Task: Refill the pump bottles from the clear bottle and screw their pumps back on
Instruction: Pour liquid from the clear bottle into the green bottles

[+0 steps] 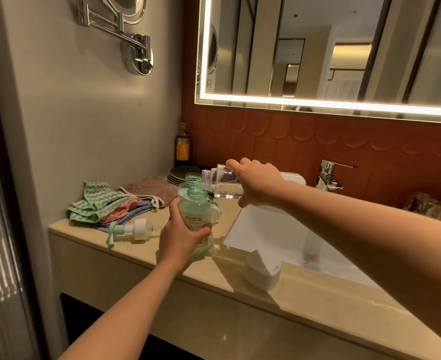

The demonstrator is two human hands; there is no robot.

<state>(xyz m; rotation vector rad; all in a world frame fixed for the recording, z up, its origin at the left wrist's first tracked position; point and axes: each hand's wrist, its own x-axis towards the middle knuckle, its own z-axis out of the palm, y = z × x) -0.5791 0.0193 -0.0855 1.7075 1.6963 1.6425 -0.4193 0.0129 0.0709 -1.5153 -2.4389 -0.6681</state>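
Clear bottle (223, 181) is gripped in my right hand (255, 181), lying pretty much sideways with its mouth pointing left, just beside the open neck of the rear pump bottle (193, 179), while my left hand (179, 236) wraps the front pump bottle (194, 209) nearer me.

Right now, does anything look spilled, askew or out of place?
No spill shows. A pump lies on its side on the counter; the right hand holds the clear bottle tipped sideways, as pouring needs.
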